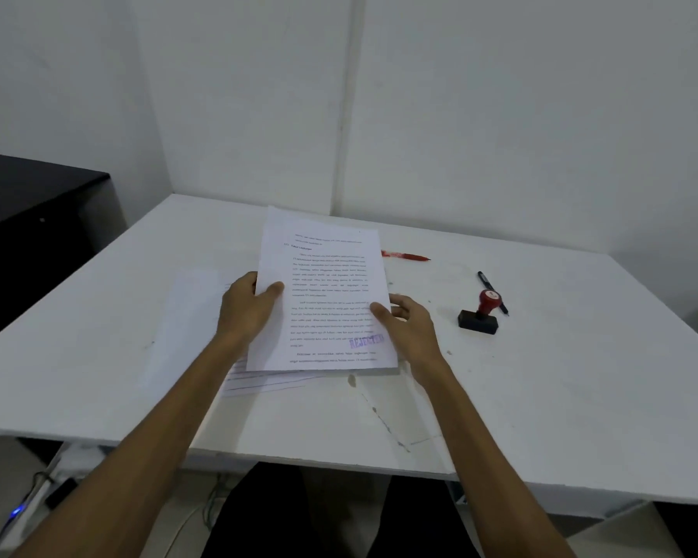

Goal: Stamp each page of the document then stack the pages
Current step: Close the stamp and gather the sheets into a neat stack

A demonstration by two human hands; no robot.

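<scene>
Now both hands grip the stamped page (323, 300): left hand (246, 308) pinches its left edge, thumb on top; right hand (410, 326) pinches the right edge. It hangs above the stack (258, 382) on the desk (540, 376); the stamp (480, 316) sits well to the right.

A white table (540, 396) fills the middle of the view, its top scuffed, with a dark crack running toward the near edge. Loose printed pages (258, 382) lie flat on it near the centre, partly covered by the sheet held above them. To the right stands a stamp (482, 314) with a red knob and black base. Just behind it lies a black pen (485, 280), and farther back a red pen (406, 256).
</scene>
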